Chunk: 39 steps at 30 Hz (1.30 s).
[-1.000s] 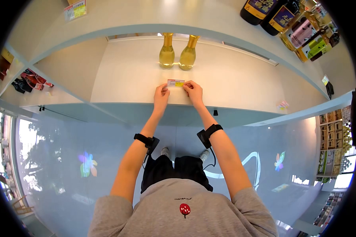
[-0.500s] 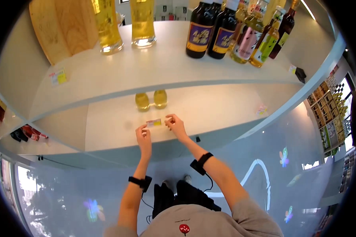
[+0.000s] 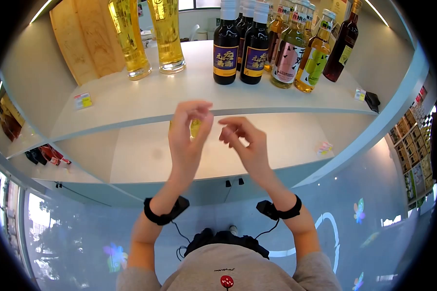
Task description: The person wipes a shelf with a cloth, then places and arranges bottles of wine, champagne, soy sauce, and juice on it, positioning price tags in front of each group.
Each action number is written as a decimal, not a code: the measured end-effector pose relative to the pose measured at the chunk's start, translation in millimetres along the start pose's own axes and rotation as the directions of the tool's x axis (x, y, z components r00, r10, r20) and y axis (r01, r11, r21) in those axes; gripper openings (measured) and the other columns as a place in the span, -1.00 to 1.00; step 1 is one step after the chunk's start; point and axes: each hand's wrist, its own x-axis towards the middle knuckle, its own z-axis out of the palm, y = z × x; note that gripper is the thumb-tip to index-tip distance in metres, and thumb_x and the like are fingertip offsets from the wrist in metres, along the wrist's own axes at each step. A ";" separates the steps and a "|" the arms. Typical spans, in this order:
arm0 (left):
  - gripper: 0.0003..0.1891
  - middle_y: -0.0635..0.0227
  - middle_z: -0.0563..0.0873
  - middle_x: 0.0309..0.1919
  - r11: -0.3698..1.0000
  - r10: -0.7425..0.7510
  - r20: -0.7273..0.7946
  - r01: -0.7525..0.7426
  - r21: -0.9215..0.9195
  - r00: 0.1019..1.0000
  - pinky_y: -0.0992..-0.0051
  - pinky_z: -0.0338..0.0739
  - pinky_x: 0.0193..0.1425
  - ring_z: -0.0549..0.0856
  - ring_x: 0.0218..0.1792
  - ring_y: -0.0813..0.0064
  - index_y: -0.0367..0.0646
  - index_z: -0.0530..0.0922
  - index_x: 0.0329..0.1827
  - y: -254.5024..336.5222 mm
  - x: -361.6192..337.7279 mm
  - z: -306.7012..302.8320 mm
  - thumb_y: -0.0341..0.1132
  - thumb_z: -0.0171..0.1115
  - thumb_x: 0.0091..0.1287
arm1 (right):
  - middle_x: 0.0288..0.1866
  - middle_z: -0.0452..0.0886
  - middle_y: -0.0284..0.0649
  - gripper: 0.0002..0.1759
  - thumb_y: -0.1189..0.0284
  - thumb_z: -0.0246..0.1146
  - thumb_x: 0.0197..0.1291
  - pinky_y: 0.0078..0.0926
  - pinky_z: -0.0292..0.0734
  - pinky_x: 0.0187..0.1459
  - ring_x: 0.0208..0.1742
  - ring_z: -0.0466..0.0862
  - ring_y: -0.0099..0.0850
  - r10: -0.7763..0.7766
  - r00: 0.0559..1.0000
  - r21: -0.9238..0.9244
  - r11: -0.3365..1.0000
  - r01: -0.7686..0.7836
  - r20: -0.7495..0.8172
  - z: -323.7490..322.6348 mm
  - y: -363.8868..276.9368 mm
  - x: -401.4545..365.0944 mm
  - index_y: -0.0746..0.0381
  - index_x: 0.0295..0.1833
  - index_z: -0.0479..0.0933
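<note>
My left hand (image 3: 189,133) is raised in front of the shelf edge, its fingers curved and apart with nothing between them. To its right, my right hand (image 3: 245,140) has bent, parted fingers and holds nothing. Behind my left hand, on the lower shelf (image 3: 286,143), a yellow glass (image 3: 195,128) shows only in part. Two tall yellow-filled glasses (image 3: 167,36) (image 3: 130,41) stand on the upper shelf (image 3: 189,92). Dark bottles with purple labels (image 3: 226,48) are right of them, beside a pink-labelled bottle (image 3: 289,58) and a green-labelled one (image 3: 315,58).
A wooden board (image 3: 85,41) leans at the upper shelf's left end. A dark red bottle (image 3: 342,46) stands at the right. Price tags lie at the upper left (image 3: 83,101), upper right (image 3: 360,94) and lower right (image 3: 325,148). The upper shelf's edge runs behind my hands.
Both hands have risen from beside the small tag on the lower shelf, and they look larger. My left hand now covers most of the lower yellow glasses. The view has tilted up slightly.
</note>
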 end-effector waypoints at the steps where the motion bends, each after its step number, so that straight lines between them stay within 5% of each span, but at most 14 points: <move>1: -0.83 0.34 0.57 -0.11 1.000 0.003 -0.001 -0.003 0.003 1.000 0.60 0.37 0.05 0.51 -0.08 0.61 -0.28 0.48 -0.06 3.0 12.5 1.4 -0.48 0.10 0.31 | -0.44 0.60 -0.29 -0.83 0.51 0.19 0.22 -0.69 0.45 -0.38 -0.43 0.59 -0.61 -0.035 0.999 0.006 0.999 0.035 -0.012 -4.8 -3.8 6.8 0.28 -0.08 0.53; 9: -0.65 0.33 0.61 -0.09 0.982 -0.026 0.064 0.014 0.187 0.998 0.55 0.39 0.10 0.54 -0.03 0.56 -0.26 0.53 0.01 10.4 118.7 -1.7 -0.20 0.22 0.27 | -0.47 0.55 -0.33 -0.84 0.46 0.12 0.29 -0.75 0.40 -0.43 -0.46 0.52 -0.67 -0.026 0.998 0.282 0.958 0.044 -0.065 -26.7 -5.1 61.7 0.31 -0.11 0.50; 15: -0.51 0.28 0.62 -0.05 0.936 -0.013 0.173 -0.049 0.350 0.985 0.52 0.40 0.13 0.57 -0.02 0.51 -0.23 0.51 0.09 2.7 165.1 4.9 -0.07 0.29 0.21 | -0.48 0.56 -0.32 -0.85 0.47 0.12 0.29 -0.73 0.41 -0.44 -0.46 0.51 -0.66 0.025 0.998 0.281 0.960 -0.008 -0.058 -26.4 -1.1 66.7 0.34 -0.14 0.51; 24: -0.54 0.31 0.66 -0.14 0.977 -0.048 0.192 0.006 0.215 0.980 0.56 0.47 -0.05 0.61 -0.13 0.57 -0.25 0.53 0.03 1.1 179.6 26.2 -0.12 0.34 0.17 | -0.47 0.56 -0.30 -0.84 0.47 0.12 0.29 -0.72 0.43 -0.44 -0.45 0.52 -0.64 0.018 0.999 0.299 0.954 -0.009 -0.028 -31.2 0.5 68.4 0.35 -0.16 0.51; 31: -0.68 0.27 0.69 -0.32 0.994 0.010 0.106 -0.021 0.107 0.994 0.57 0.53 -0.28 0.65 -0.33 0.53 -0.33 0.61 -0.15 -1.6 186.3 33.4 -0.38 0.41 0.04 | -0.47 0.55 -0.29 -0.83 0.46 0.12 0.29 -0.71 0.44 -0.44 -0.46 0.52 -0.63 0.015 1.000 0.268 0.963 -0.011 -0.013 -31.3 -1.0 68.0 0.36 -0.16 0.51; 39: -0.58 0.37 0.68 -0.23 0.997 0.010 0.003 -0.010 0.076 1.000 0.59 0.52 -0.10 0.65 -0.21 0.60 -0.25 0.57 -0.01 40.8 165.1 6.0 -0.29 0.43 0.08 | -0.44 0.56 -0.30 -0.83 0.46 0.11 0.30 -0.71 0.43 -0.42 -0.43 0.52 -0.63 0.000 1.000 0.338 0.941 0.001 -0.003 -31.4 -8.3 61.5 0.35 -0.16 0.51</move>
